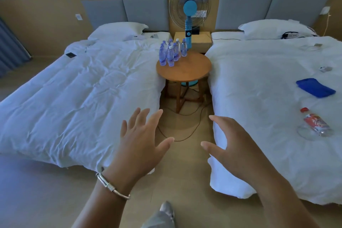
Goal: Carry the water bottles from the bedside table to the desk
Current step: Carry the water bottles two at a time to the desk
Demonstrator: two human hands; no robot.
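Several clear water bottles (pixel 171 52) with white caps stand upright in a cluster at the far left of a round wooden bedside table (pixel 188 69), which sits in the aisle between two beds. My left hand (pixel 142 144) is stretched forward with spread, straight fingers, holding nothing; a silver bangle circles its wrist. My right hand (pixel 233 146) reaches forward beside it, fingers loosely spread and empty. Both hands hover over the floor well short of the table. No desk is in view.
White beds flank the aisle, one on the left (pixel 79 94) and one on the right (pixel 273 98). A standing fan (pixel 189 15) rises behind the table. Cables (pixel 185 126) lie on the floor under it. A blue cloth (pixel 315 87) and a red-labelled bottle (pixel 315 123) lie on the right bed.
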